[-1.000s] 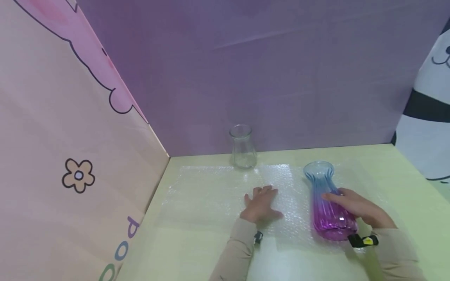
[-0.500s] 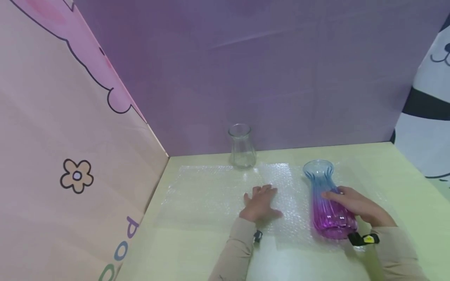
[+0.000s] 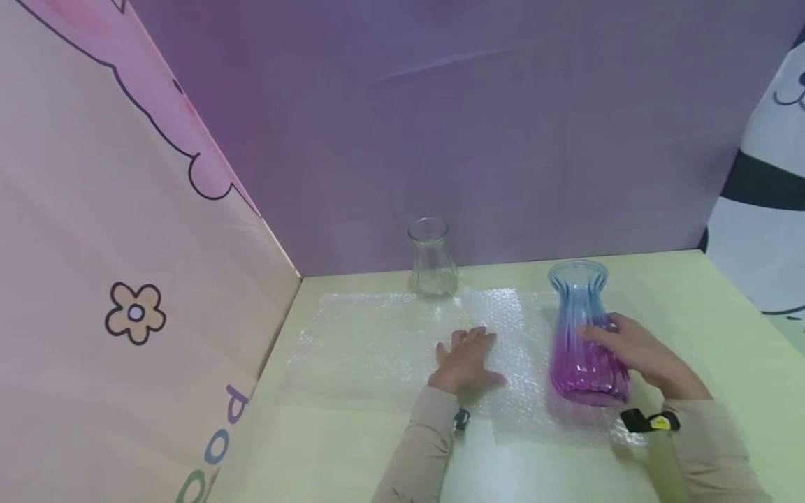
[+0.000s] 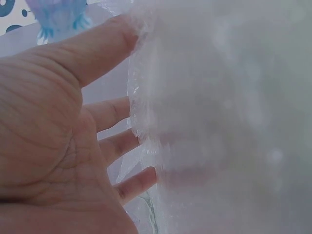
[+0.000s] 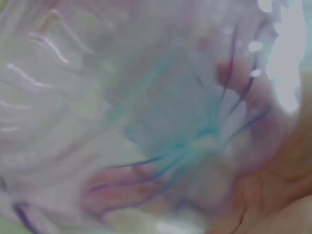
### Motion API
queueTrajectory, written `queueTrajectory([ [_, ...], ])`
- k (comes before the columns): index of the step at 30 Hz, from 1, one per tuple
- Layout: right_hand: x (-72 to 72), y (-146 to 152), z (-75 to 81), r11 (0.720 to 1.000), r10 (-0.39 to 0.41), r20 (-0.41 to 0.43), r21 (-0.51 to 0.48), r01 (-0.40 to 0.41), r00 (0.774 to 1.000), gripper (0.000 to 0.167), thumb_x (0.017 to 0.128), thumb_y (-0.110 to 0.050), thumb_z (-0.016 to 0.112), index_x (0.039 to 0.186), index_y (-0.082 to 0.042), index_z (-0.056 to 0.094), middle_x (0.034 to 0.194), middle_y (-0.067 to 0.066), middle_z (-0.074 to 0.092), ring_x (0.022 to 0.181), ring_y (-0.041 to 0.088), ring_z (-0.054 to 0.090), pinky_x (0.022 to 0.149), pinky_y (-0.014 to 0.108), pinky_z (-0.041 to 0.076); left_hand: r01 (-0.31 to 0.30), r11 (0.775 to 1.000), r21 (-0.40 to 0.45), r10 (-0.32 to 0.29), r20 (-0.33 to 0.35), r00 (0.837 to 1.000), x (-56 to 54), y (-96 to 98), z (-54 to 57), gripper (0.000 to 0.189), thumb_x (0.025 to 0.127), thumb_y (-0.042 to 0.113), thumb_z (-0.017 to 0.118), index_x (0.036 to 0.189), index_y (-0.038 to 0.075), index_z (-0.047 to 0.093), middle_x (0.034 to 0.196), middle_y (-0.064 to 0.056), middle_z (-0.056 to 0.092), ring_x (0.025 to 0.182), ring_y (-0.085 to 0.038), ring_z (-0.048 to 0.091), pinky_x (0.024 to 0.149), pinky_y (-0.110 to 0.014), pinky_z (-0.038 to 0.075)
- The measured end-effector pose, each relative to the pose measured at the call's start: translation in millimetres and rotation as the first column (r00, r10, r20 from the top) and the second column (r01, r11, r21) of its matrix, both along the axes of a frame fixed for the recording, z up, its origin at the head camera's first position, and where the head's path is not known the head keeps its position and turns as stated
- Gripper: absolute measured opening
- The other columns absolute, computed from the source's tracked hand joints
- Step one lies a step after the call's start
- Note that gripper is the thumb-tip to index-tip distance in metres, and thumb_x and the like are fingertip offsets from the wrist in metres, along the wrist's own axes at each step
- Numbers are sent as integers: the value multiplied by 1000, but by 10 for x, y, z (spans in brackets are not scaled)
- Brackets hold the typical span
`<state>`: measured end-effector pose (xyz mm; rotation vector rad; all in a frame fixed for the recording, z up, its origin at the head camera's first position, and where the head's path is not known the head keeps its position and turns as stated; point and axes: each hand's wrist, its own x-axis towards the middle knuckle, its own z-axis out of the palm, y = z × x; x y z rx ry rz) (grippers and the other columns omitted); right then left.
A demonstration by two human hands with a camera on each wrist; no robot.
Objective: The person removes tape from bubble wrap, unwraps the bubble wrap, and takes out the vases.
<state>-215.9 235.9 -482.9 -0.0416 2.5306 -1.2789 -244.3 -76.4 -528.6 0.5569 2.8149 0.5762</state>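
Observation:
My right hand (image 3: pixel 650 358) grips a ribbed glass vase (image 3: pixel 575 370), blue at the flared mouth and purple at the base. The vase leans slightly over the right part of a bubble wrap sheet (image 3: pixel 365 356). In the right wrist view the vase (image 5: pixel 53 83) fills the frame, blurred, with fingers showing through its glass. My left hand (image 3: pixel 464 367) lies on the wrap's middle, fingers spread. In the left wrist view the fingertips of that hand (image 4: pixel 44 126) pass behind the edge of the wrap (image 4: pixel 204 97); the coloured vase (image 4: pixel 61 17) shows at the top.
A clear glass vase (image 3: pixel 435 272) stands upright behind the wrap, near the purple back wall (image 3: pixel 490 140). A printed panel (image 3: pixel 189 335) bounds the pale table (image 3: pixel 327 454) on the left. A panda print (image 3: pixel 755 251) is at the far right.
My right hand has raised the coloured vase, moving it slightly away from me and turning it more upright. The left hand has stayed in place.

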Motion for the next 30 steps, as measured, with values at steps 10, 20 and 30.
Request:
queueTrajectory([
  [10, -79, -109, 185, 998, -44, -50, -36, 43, 998, 97, 106, -53, 42, 153, 22, 3, 150, 49, 27, 136, 65, 36, 105, 69, 47, 0, 1000, 0, 0, -8, 1000, 8, 0, 18, 85, 85, 50, 77, 158, 35, 36, 168, 10, 29, 155, -27, 25, 120, -75, 15],
  [20, -148, -228, 261, 981, -98, -97, -175, 80, 990, 93, 106, -49, 48, 157, 13, 1, 156, 46, 21, 141, 64, 32, 110, 69, 39, 9, 1000, -15, -9, -12, 1000, 1, 14, -19, 86, 84, 52, 77, 158, 35, 35, 169, 9, 28, 155, -28, 25, 120, -75, 16],
  [30, -171, -331, 328, 959, -146, -176, -267, 96, 974, 89, 105, -44, 54, 159, 7, 6, 154, 38, 35, 136, 50, 46, 105, 45, 54, 0, 1000, -3, 0, -20, 1000, 8, 12, -34, 87, 84, 52, 77, 158, 36, 35, 169, 11, 28, 155, -27, 25, 120, -76, 15],
])
